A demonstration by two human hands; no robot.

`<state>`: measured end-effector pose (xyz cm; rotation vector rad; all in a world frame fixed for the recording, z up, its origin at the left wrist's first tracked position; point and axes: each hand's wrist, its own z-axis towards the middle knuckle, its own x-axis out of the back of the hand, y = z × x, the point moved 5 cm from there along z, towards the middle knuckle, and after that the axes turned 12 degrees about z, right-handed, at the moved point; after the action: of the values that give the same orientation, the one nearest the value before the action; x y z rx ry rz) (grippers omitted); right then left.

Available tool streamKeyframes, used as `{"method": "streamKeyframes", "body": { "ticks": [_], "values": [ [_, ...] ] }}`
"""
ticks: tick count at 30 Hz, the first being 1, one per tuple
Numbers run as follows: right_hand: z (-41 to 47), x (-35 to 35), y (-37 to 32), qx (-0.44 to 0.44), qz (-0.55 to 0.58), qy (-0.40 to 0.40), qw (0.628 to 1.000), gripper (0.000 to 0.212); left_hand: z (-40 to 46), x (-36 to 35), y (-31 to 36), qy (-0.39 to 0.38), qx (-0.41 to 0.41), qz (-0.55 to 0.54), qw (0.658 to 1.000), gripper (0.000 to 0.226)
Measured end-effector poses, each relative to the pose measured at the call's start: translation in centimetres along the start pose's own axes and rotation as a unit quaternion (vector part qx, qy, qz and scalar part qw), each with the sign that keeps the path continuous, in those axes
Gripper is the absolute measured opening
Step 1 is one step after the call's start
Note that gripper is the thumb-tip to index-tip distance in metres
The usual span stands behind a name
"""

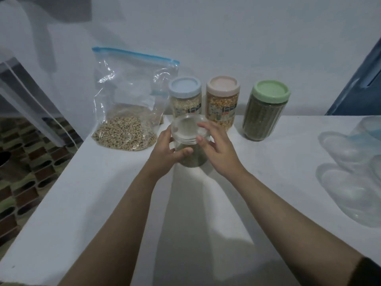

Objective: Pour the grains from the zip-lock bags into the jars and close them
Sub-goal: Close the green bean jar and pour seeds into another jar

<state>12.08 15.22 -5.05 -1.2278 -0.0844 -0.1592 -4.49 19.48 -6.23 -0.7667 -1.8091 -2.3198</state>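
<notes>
A clear jar [190, 157] with dark green grains in its lower part stands on the white counter [103, 193], a clear lid [188, 129] on its top. My left hand [167, 153] grips the jar's side. My right hand [214, 147] has its fingers curled on the lid's right rim. A zip-lock bag [127, 100] with a blue seal, holding beige grains, leans against the wall at the left. Behind stand three closed jars: blue-lidded [185, 98], pink-lidded [222, 102] and green-lidded [266, 110].
Crumpled empty clear bags [354, 172] lie at the counter's right side. The counter's left edge drops to a patterned floor [26, 162]. A dark blue object [358, 83] stands at the far right against the wall.
</notes>
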Motion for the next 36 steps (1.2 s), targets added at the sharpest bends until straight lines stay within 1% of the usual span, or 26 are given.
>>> {"method": "streamKeyframes", "body": {
  "ticks": [3, 6, 8, 9, 11, 13, 16, 18, 19, 21, 24, 28, 30, 32, 34, 36],
  "values": [
    [0.5, -0.7, 0.4, 0.001, -0.001, 0.024, 1.0, 0.038, 0.8, 0.6, -0.6, -0.007, -0.005, -0.01, 1.0, 0.074],
    [0.5, -1.2, 0.4, 0.002, -0.002, 0.039, 0.999, 0.038, 1.0, 1.0, -1.4, -0.014, 0.01, 0.01, 1.0, 0.086],
    [0.4, -1.4, 0.0, 0.003, -0.008, 0.039, 0.999, 0.039, 0.6, 1.0, -1.4, -0.006, 0.009, 0.058, 0.998, 0.093],
    [0.2, -1.3, -0.2, 0.003, -0.016, 0.037, 0.999, 0.041, 0.1, 1.0, -1.1, 0.01, 0.003, 0.094, 0.995, 0.097],
    [-0.4, -0.6, -1.0, 0.006, -0.047, 0.051, 0.998, 0.043, -1.7, 0.5, -0.2, 0.068, -0.008, 0.147, 0.987, 0.101],
    [-1.9, 1.0, -2.2, 0.025, -0.077, 0.094, 0.992, 0.04, -3.9, -0.6, 1.6, 0.138, -0.041, 0.167, 0.975, 0.093],
    [-5.5, 4.1, -4.6, 0.057, -0.104, 0.176, 0.977, 0.027, -6.1, -2.9, 4.0, 0.209, -0.132, 0.201, 0.948, 0.075],
    [-8.1, 6.2, -6.1, 0.07, -0.123, 0.209, 0.968, 0.022, -6.9, -4.0, 5.4, 0.248, -0.158, 0.218, 0.931, 0.068],
    [-9.4, 7.2, -6.8, 0.075, -0.135, 0.217, 0.964, 0.021, -7.3, -4.8, 6.4, 0.258, -0.164, 0.214, 0.928, 0.065],
    [-11.7, 9.4, -8.0, 0.088, -0.167, 0.223, 0.956, 0.019, -8.5, -7.2, 8.7, 0.246, -0.169, 0.19, 0.935, 0.059],
    [-14.9, 13.2, -10.0, 0.11, -0.226, 0.222, 0.942, 0.018, -10.1, -12.5, 12.7, 0.196, -0.165, 0.146, 0.956, 0.058],
    [-18.2, 18.6, -12.7, 0.134, -0.29, 0.232, 0.919, 0.019, -11.5, -19.3, 17.1, 0.155, -0.189, 0.111, 0.963, 0.056],
    [-19.4, 21.2, -13.2, 0.136, -0.308, 0.241, 0.91, 0.021, -11.4, -22.2, 18.4, 0.134, -0.183, 0.087, 0.97, 0.054],
    [-20.4, 23.8, -12.9, 0.125, -0.332, 0.258, 0.899, 0.026, -11.1, -25.0, 19.2, 0.111, -0.161, 0.065, 0.978, 0.052],
    [-20.9, 26.5, -11.8, 0.095, -0.344, 0.28, 0.891, 0.03, -10.8, -27.7, 19.7, 0.083, -0.136, 0.04, 0.986, 0.051],
    [-21.2, 28.8, -10.0, 0.047, -0.333, 0.29, 0.896, 0.034, -10.4, -30.3, 19.8, 0.051, -0.101, 0.02, 0.993, 0.054]
  ]
}}
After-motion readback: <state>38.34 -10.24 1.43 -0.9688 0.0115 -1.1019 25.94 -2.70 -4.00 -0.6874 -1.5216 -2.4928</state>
